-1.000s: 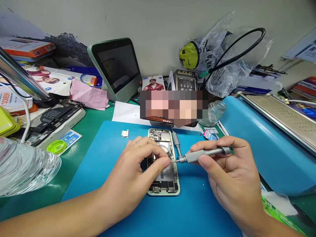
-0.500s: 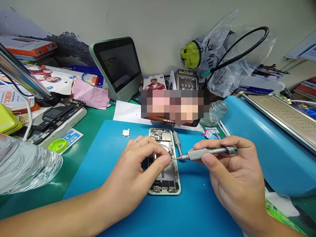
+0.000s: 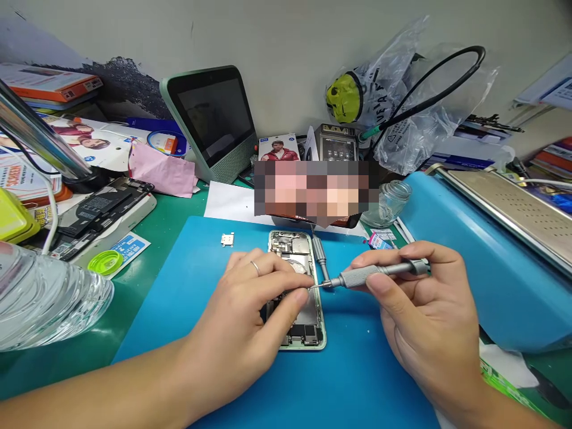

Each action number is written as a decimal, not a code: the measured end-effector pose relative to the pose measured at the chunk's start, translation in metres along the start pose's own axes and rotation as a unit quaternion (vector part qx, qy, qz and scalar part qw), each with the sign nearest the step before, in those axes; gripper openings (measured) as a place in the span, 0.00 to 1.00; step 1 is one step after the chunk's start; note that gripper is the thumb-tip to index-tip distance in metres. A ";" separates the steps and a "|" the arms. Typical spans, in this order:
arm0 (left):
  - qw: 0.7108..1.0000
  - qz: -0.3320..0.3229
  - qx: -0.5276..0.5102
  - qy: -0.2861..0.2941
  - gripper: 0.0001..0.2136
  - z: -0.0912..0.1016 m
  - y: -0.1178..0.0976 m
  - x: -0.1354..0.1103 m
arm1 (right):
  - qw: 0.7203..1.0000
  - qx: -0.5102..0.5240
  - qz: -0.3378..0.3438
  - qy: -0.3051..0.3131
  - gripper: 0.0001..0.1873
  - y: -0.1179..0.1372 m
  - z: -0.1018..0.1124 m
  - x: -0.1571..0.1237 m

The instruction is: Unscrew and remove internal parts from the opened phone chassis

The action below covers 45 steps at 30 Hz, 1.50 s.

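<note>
Opened pale-green phone (image 3: 308, 325) lies flat on blue mat (image 3: 187, 286), slim grey screwdriver (image 3: 366, 275) tip over its middle

hands (image 3: 241, 322) (image 3: 424, 325): 2 | screwdrivers (image 3: 375, 273) (image 3: 319, 253): 2 | opened phones (image 3: 290, 243) (image 3: 107, 208): 2 | glass jar (image 3: 388, 202): 1 | smart display (image 3: 210, 119): 1

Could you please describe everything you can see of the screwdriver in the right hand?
The screwdriver is slim grey metal with a knurled handle, a smooth cap end and a thin bit. It lies almost level, pointing left, held in the right hand between thumb and fingers. Its tip meets the pinched fingertips of the left hand over the right edge of the opened phone.
</note>
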<state>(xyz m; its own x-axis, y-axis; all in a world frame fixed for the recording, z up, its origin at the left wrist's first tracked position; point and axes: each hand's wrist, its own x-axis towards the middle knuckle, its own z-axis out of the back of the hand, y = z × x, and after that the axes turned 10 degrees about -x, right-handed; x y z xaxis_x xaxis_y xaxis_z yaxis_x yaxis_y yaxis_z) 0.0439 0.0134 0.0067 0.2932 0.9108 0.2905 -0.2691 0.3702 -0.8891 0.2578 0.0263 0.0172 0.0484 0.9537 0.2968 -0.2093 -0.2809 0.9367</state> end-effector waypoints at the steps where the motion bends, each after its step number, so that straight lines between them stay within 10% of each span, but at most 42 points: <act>1: 1.000 -0.005 0.004 -0.002 0.09 0.000 0.000 0.000 | 1.000 0.001 0.000 0.000 0.18 0.000 0.000 0.000; 45: 0.998 0.060 0.002 0.011 0.08 0.000 -0.001 0.004 | 1.000 -0.022 -0.004 -0.006 0.18 -0.001 0.000 0.002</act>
<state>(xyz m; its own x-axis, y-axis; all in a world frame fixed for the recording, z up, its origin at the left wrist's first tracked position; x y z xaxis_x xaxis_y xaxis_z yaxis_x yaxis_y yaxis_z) 0.0453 0.0171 0.0093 0.2779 0.9448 0.1735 -0.3067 0.2584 -0.9161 0.2585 0.0282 0.0165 0.0610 0.9547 0.2912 -0.2508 -0.2677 0.9303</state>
